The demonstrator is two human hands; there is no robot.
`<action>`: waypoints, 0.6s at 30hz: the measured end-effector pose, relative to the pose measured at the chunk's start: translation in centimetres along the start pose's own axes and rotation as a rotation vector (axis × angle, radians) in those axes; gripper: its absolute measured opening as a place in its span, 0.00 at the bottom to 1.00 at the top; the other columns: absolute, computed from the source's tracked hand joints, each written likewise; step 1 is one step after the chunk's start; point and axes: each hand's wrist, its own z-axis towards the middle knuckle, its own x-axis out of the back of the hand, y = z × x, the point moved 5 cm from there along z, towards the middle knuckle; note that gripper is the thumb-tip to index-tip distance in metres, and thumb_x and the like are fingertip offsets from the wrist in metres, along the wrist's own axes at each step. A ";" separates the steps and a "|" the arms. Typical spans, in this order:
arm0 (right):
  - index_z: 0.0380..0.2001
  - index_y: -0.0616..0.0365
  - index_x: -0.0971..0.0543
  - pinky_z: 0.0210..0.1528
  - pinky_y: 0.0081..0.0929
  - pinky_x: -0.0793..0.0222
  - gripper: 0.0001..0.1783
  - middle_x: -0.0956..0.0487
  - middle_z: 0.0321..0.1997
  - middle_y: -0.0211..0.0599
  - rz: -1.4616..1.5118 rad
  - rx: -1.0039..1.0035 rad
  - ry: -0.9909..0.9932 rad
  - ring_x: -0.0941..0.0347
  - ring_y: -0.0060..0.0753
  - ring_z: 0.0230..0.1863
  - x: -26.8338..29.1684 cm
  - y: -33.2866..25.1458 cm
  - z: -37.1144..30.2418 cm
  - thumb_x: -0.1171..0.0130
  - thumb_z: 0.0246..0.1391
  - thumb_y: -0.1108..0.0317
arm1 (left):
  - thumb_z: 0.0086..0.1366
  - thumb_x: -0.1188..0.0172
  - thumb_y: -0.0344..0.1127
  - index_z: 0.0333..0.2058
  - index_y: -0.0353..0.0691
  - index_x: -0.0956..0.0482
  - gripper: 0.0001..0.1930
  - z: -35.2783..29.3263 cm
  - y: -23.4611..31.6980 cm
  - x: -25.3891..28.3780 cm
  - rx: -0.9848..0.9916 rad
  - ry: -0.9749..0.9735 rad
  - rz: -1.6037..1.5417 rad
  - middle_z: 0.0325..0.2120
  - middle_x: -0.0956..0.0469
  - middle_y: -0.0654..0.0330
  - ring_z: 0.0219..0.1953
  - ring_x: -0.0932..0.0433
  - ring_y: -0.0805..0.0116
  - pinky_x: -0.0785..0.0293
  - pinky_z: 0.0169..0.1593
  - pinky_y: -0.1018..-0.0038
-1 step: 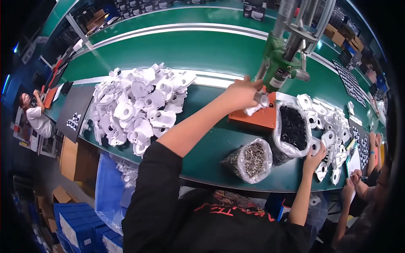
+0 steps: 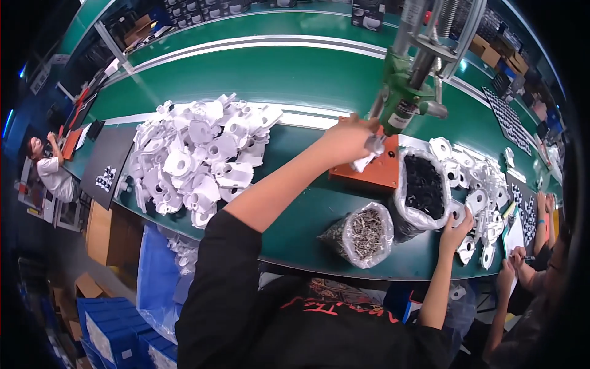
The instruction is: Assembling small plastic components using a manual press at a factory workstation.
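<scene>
My left hand [image 2: 351,140] reaches out to the green and metal press-like machine [image 2: 402,104]. Its fingers are closed on a white plastic part [image 2: 365,162], held over the orange block [image 2: 369,176] below the machine head. Fingers hide much of that part. On the right, my right hand [image 2: 456,232] grips a white plastic part with a round hole [image 2: 456,211], at the near left edge of a pile of similar white parts [image 2: 476,200]. Beside it stands a clear bag of black pieces [image 2: 424,187]. Closer to me is a bag of small metal screws or pins [image 2: 367,234].
A large heap of white plastic housings [image 2: 200,154] lies left of my left arm on the green bench [image 2: 301,227]. Blue crates [image 2: 117,326] stand low at left. Another person's hands [image 2: 513,264] are at the right, near a clipboard; a further person sits far left.
The whole view shifts very slightly. Both hands keep their holds and stay in nearly the same places.
</scene>
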 end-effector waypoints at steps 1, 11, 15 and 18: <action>0.55 0.64 0.35 0.62 0.40 0.47 0.28 0.35 0.54 0.53 0.042 -0.012 0.017 0.41 0.52 0.58 0.1 0.1 0.0 0.43 0.50 0.73 | 0.54 0.41 0.43 0.51 0.41 0.33 0.27 -1.1 0.3 0.6 0.068 0.034 -0.117 0.39 0.23 0.46 0.44 0.25 0.46 0.27 0.47 0.58; 0.56 0.66 0.34 0.63 0.38 0.47 0.27 0.33 0.57 0.51 0.087 -0.086 0.032 0.40 0.50 0.61 0.8 0.2 -0.1 0.44 0.52 0.73 | 0.56 0.40 0.33 0.45 0.41 0.30 0.17 -8.1 -12.1 5.1 0.592 0.428 -0.544 0.29 0.25 0.56 0.28 0.25 0.72 0.28 0.32 0.71; 0.56 0.65 0.33 0.64 0.36 0.47 0.26 0.33 0.58 0.48 0.112 -0.029 0.065 0.39 0.46 0.61 0.9 -0.2 0.2 0.45 0.52 0.74 | 0.57 0.41 0.35 0.49 0.42 0.31 0.20 -5.9 -20.6 3.3 0.533 0.602 -0.545 0.37 0.24 0.50 0.33 0.22 0.64 0.26 0.37 0.69; 0.54 0.65 0.31 0.62 0.34 0.43 0.22 0.31 0.58 0.47 0.131 -0.017 0.092 0.36 0.44 0.59 1.7 0.0 0.2 0.47 0.55 0.75 | 0.56 0.39 0.40 0.53 0.42 0.34 0.27 -4.5 -21.9 3.3 0.384 0.586 -0.048 0.43 0.25 0.45 0.42 0.23 0.52 0.28 0.46 0.64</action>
